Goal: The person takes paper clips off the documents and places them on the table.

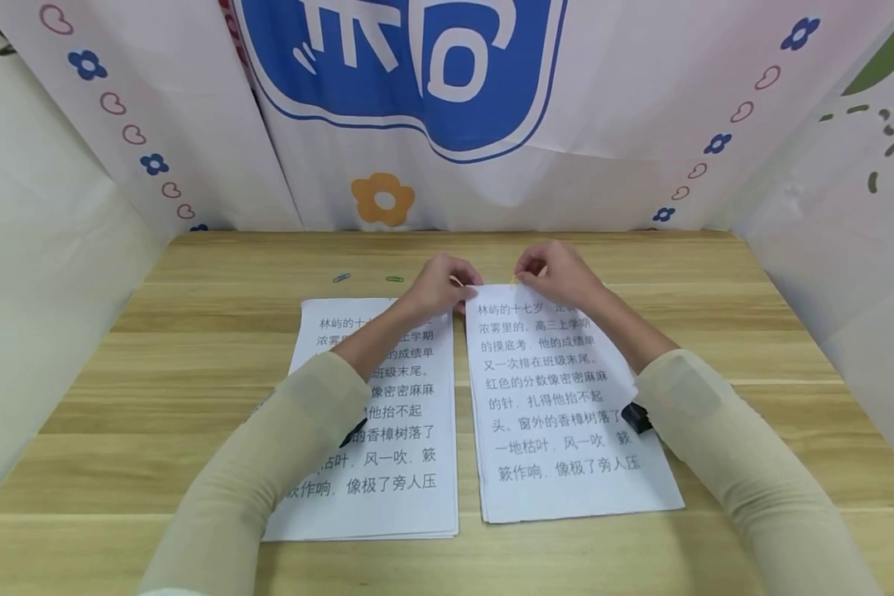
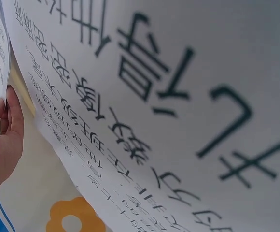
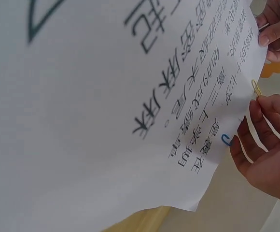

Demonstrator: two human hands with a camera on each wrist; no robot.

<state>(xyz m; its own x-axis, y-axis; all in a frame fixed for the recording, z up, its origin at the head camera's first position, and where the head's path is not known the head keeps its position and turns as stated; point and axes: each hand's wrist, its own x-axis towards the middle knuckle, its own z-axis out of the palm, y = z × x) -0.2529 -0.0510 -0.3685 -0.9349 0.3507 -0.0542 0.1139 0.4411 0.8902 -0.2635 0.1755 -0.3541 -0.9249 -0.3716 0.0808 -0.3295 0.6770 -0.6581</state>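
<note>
My left hand (image 1: 441, 285) pinches the top left corner of the right paper stack (image 1: 559, 488); the left wrist view shows this hand (image 2: 5, 140) gripping the sheets' edge. At the same top edge, my right hand (image 1: 562, 273) holds a yellow paper clip (image 3: 256, 88) between thumb and finger, with the clip's loop at the paper's edge. A blue paper clip (image 3: 226, 140) sits on that edge by the right hand's other fingers. Whether the yellow clip grips the sheets cannot be told. The left paper stack (image 1: 365, 517) lies flat under my left forearm.
Behind the left stack, a blue-grey paper clip (image 1: 341, 278) and a green paper clip (image 1: 395, 279) lie on the wooden table (image 1: 216, 265). A printed cloth (image 1: 603, 190) hangs at the table's back edge. Black objects (image 1: 636, 418) show partly beside each forearm.
</note>
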